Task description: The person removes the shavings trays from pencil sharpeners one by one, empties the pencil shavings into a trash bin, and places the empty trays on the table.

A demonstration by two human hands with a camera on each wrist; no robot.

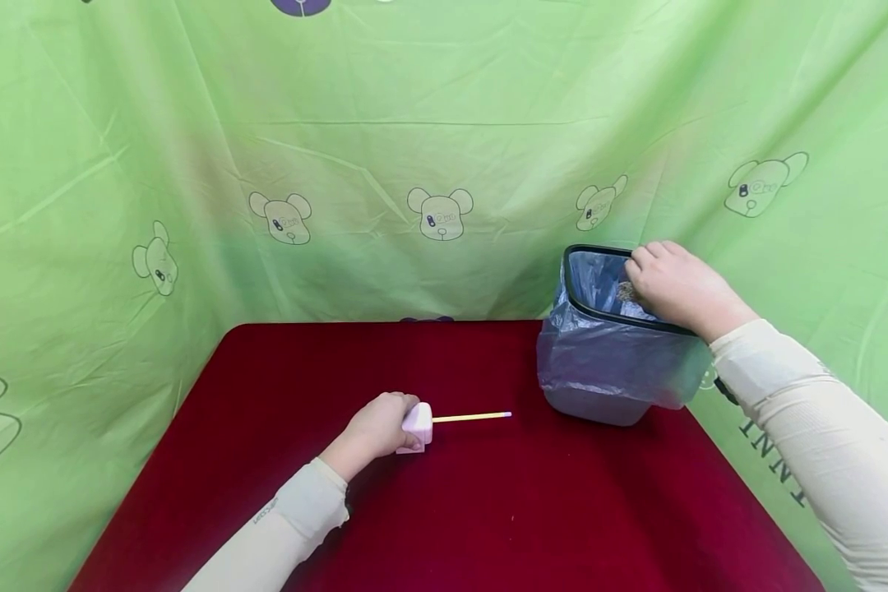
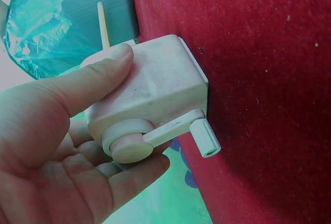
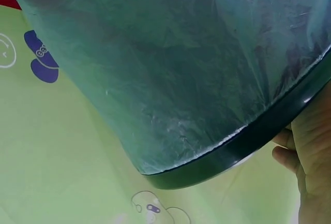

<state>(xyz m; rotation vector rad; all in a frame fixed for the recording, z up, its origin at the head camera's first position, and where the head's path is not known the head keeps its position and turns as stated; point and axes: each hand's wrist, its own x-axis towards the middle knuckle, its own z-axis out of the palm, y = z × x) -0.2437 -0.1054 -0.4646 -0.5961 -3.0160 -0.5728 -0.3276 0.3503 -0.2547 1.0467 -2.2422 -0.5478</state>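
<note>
The person's left grip [image 1: 380,427] holds a pale pink, box-shaped pencil sharpener [image 1: 418,422] near the middle of the dark red, cloth-covered desk [image 1: 488,510]. The left wrist view shows the thumb lying across one flat face and bent fingers under the opposite side. A pale pink crank [image 2: 173,128] with a ribbed cylindrical knob [image 2: 205,137] stands on the face turned to that camera. From the other end juts a slim yellow pencil [image 1: 469,418] with a purple tip, pointing right toward the bin, its tip apart from it.

At the desk's far right corner stands a grey plastic bin [image 1: 595,409] with a black rim [image 1: 629,321] and a translucent bluish liner [image 1: 592,353] folded over its outside. The right grip [image 1: 673,279] is at the bin's mouth, fingers bent, beside a small brownish clump [image 1: 626,291]; whether it grasps the clump I cannot tell, since the hand and rim hide the contact. Cream sleeves [image 1: 821,452] cover both arms, and a green curtain [image 1: 355,90] printed with cartoon animal heads hangs around the desk.
</note>
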